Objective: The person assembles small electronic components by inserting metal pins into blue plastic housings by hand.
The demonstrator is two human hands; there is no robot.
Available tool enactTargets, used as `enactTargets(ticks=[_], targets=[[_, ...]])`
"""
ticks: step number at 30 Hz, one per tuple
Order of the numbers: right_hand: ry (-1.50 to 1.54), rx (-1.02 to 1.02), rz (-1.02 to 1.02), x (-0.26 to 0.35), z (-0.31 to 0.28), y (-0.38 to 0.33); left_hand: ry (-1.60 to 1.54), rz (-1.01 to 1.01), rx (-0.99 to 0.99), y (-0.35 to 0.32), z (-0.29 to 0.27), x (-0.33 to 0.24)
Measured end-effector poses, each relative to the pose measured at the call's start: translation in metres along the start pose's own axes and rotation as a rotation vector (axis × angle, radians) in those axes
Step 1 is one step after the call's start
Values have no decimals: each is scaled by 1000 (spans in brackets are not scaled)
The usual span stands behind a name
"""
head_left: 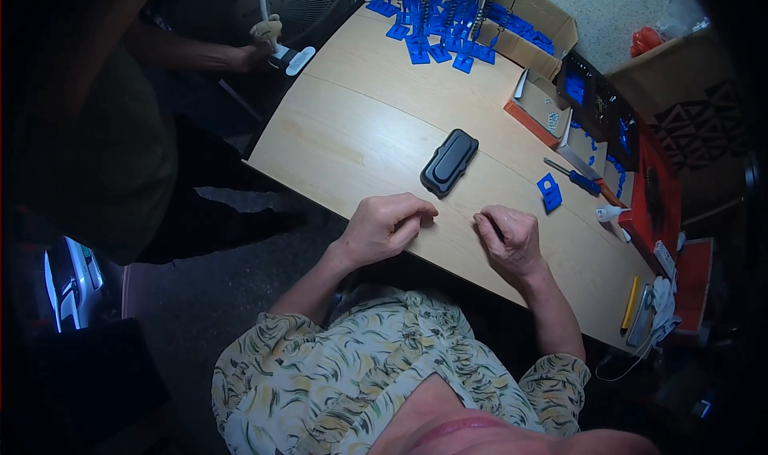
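Note:
My left hand (384, 229) rests at the table's near edge with its fingers curled in, and nothing shows in it. To its right my right hand (512, 237) is loosely closed on the tabletop, also with nothing visible between the fingers. A black oblong case (450, 163) with rounded ends lies just beyond them, touched by neither hand. Right of the case is a flat blue plastic piece (549, 192) with a hole. Behind that piece lies a screwdriver (582, 181) with a blue handle.
Blue pieces with upright springs (448, 35) crowd the far edge beside a cardboard box (552, 15). Open trays (534, 115) of small parts, a small white bottle (610, 213) and a yellow tool (630, 303) line the right. At left, a person (192, 55) stands by a fan (300, 7).

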State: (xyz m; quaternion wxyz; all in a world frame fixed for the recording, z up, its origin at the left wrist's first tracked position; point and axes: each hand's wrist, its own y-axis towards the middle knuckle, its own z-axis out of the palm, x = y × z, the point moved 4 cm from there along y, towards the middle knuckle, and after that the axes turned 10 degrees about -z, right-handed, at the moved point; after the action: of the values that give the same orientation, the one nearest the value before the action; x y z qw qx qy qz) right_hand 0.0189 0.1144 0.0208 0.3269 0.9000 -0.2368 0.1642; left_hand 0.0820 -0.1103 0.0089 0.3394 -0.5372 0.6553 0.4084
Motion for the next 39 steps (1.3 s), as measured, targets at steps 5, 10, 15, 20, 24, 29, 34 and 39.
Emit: enactTargets(ticks=[5,10,15,20,24,29,34,39], targets=[[-4,20,17,9,-5,-2,24,-1,-8,-4,5,2],[38,28,39,19,-9,-9,5,-55,9,-13,9,0],[49,42,47,21,-9,-13,-2,-64,19,-15,8,-6],[36,-11,-29,8,-5,-6,-7,-99,-23,-10,12,1],[10,11,26,8,-8,-6,-4,-63,-14,-6,14,-7],[0,2,9,-4,-1,-9,-14,-64,-32,-11,19,-4],[-31,16,-21,-6,4,-15,-49,-63,28,-11,15,0],[-32,25,-59,-7,4,-15,-79,-132,-100,3,-17,8]])
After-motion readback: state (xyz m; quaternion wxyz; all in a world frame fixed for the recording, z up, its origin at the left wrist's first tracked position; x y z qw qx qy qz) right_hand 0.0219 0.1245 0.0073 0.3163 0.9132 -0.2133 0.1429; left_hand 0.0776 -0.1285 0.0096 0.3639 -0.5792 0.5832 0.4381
